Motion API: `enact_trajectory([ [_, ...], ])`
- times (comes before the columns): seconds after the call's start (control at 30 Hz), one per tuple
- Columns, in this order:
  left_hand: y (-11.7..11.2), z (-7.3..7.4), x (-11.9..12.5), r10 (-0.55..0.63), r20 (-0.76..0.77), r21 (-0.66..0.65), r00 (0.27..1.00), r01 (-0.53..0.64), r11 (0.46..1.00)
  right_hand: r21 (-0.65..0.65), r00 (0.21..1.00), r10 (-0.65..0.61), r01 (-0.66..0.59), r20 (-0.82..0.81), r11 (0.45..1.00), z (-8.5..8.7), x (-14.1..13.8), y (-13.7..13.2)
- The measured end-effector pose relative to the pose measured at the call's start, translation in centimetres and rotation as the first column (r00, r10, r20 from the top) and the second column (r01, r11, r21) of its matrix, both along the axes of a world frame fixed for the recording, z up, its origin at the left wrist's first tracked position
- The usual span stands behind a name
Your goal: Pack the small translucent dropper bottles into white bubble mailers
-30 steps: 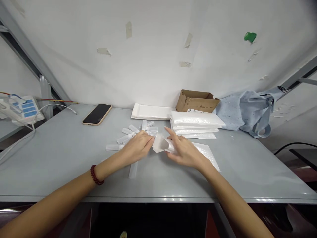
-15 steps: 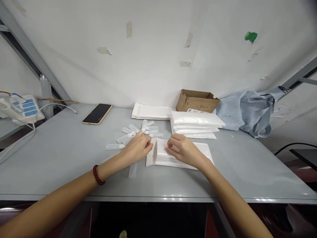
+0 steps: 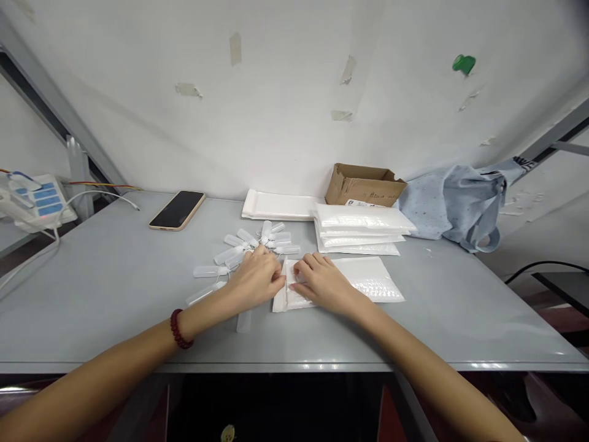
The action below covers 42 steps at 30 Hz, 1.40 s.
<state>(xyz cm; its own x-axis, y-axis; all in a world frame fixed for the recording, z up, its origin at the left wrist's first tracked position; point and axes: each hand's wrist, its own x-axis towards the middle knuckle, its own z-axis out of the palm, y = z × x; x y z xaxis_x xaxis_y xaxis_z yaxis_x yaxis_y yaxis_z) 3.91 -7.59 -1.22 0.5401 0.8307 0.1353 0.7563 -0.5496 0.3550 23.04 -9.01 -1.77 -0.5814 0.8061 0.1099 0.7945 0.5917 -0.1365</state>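
Note:
A white bubble mailer point(image 3: 368, 279) lies flat on the grey table, its flap end to the left. My right hand point(image 3: 322, 279) rests on it, fingers bent and thumb pinching near the mailer's mouth. Beside the flap edge, my left hand point(image 3: 258, 276) is closed, its thumb tip pointing at the flap; whatever its fingers hold is hidden. Under and around that hand are several small clear plastic bottle-like tags point(image 3: 210, 271) with white ends, fanned out in a cluster. One clear piece point(image 3: 243, 321) shows below my left wrist.
Several white bubble mailers point(image 3: 363, 221) are stacked behind my right hand, and more flat ones point(image 3: 280, 205) lie by the wall. Farther back stand a cardboard box point(image 3: 365, 185) and a light blue cloth bag point(image 3: 446, 205). A phone point(image 3: 177, 210) and a power strip point(image 3: 41, 202) are left.
My right hand has moved left along the mailer to its mouth, and the raised mouth now lies flatter. My left hand stays almost in place. The view has shifted slightly.

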Motion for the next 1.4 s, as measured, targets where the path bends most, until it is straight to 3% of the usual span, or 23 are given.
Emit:
enact_trajectory([
  [0.13,-0.3,0.0,0.5,-0.044,0.062,-0.024,0.997,0.045,0.999,-0.013,1.000,-0.027,0.027,-0.003,1.000,-0.4,-0.4,0.0],
  [0.27,-0.2,0.0,0.4,-0.183,0.132,-0.053,0.974,0.192,0.980,-0.105,0.995,-0.002,-0.009,-0.104,0.994,-0.2,0.1,0.1],
  [0.43,-0.2,-0.3,0.1,-0.236,0.051,0.003,0.970,0.236,0.972,-0.239,0.957,-0.044,-0.027,-0.287,0.971,0.7,0.9,0.0],
  [0.6,-0.5,-1.0,0.4,-0.179,-0.025,0.104,0.983,0.181,0.978,-0.309,0.979,0.098,-0.150,-0.177,0.939,1.9,2.0,-0.5],
  [0.67,-0.6,-1.2,0.5,-0.183,-0.030,0.126,0.983,0.185,0.975,-0.304,0.987,0.112,-0.143,-0.117,0.942,2.0,2.1,-0.7],
  [0.93,-0.6,-1.0,0.7,-0.276,-0.120,0.136,0.954,0.292,0.947,-0.090,0.988,0.145,-0.139,0.053,0.986,1.9,0.5,-1.4],
  [1.1,0.1,-0.8,0.1,-0.356,-0.011,0.161,0.935,0.353,0.922,0.035,0.981,0.179,-0.182,0.073,0.983,1.5,0.4,-1.0],
  [1.27,0.4,-0.3,-0.7,-0.497,0.113,0.238,0.860,0.462,0.854,0.278,0.979,0.199,-0.177,-0.053,0.944,1.9,1.4,-0.9],
  [1.4,0.1,-0.8,-0.2,-0.471,0.037,0.341,0.881,0.432,0.835,0.441,0.962,0.244,-0.169,-0.119,0.881,2.4,1.5,-1.3],
])
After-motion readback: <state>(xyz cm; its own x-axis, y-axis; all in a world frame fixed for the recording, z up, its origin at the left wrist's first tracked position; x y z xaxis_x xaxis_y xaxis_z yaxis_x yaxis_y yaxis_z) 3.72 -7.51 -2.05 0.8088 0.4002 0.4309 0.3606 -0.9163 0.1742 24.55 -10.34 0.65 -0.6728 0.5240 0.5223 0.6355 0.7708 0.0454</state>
